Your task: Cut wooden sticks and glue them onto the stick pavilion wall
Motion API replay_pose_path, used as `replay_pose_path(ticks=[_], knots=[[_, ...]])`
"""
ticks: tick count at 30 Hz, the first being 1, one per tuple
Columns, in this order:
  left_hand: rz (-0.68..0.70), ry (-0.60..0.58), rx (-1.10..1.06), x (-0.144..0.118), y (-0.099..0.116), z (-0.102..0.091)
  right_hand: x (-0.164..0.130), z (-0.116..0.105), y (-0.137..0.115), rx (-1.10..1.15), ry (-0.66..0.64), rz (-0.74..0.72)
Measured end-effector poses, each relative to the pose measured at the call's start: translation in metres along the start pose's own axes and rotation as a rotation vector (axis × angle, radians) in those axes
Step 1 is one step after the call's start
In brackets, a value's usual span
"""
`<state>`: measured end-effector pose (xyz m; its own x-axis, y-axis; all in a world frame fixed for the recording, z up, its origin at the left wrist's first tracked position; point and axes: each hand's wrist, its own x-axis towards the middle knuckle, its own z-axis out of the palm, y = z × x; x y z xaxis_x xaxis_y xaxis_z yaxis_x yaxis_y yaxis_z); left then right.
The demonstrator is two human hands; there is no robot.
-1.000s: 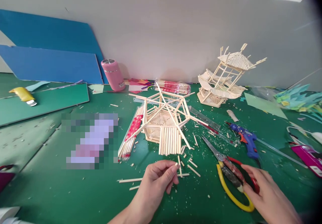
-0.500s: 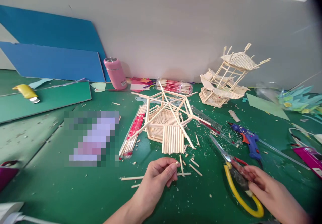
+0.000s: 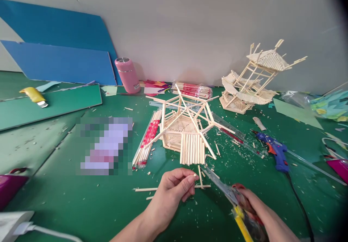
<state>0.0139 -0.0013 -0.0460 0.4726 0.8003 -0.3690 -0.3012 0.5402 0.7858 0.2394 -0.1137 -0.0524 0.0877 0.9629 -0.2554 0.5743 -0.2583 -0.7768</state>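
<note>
Short pale wooden stick piece [image 3: 194,176]: pinched between thumb and fingertips of left hand [image 3: 174,189], held just above green desk [image 3: 67,198], near front edge of the stick model.

Head view, near field. Left hand closed in a pinch on the stick piece, palm turned inward, forearm entering from bottom centre. Right hand [image 3: 261,213] at lower right, wrapped around the handles of yellow-and-red-handled scissors [image 3: 231,198]; metal blades slightly apart, pointing up-left toward the stick piece, tips just beside it; blades blurred. Loose cut wooden sticks [image 3: 146,189] lying flat on the desk under and left of the left hand, with pale chips scattered about.

Head view, middle field. Flat hexagonal model of pale wooden sticks [image 3: 187,129] with crossed spokes on top, resting on the desk beyond both hands. Packet of red-wrapped wooden chopsticks [image 3: 148,138] touching its left side. Clear plastic ruler [image 3: 231,131] to its right. Blue hot glue gun [image 3: 273,149] further right, black cord trailing toward the bottom edge.

Head view, far field. Two-tiered pavilion model of pale wooden sticks [image 3: 252,79], tilted, near the grey wall. Pink cylindrical flask with metal lid [image 3: 127,74] against blue boards [image 3: 59,61]. Yellow-handled tool [image 3: 34,95] on a light green mat at far left.
</note>
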Motion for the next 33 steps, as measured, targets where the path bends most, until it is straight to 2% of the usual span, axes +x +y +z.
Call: replay_pose_path(ticks=[5, 9, 17, 25, 33], knots=[[0.011, -0.024, -0.029, 0.001, -0.008, -0.006, 0.003, 0.005, 0.005, -0.476, -0.116, -0.087], [0.038, -0.034, -0.053, 0.001, -0.011, -0.007, 0.003, 0.007, 0.007, -0.627, -0.156, -0.125], [0.058, -0.032, 0.020, 0.002, -0.008, -0.010, 0.001, 0.012, 0.002, -0.574, -0.152, -0.089], [0.075, -0.052, 0.103, 0.001, -0.008, -0.011, 0.006, 0.011, -0.022, -0.454, -0.139, -0.011], [0.187, -0.095, 0.212, 0.001, 0.002, -0.011, 0.010, 0.013, -0.038, -0.387, -0.204, 0.081]])
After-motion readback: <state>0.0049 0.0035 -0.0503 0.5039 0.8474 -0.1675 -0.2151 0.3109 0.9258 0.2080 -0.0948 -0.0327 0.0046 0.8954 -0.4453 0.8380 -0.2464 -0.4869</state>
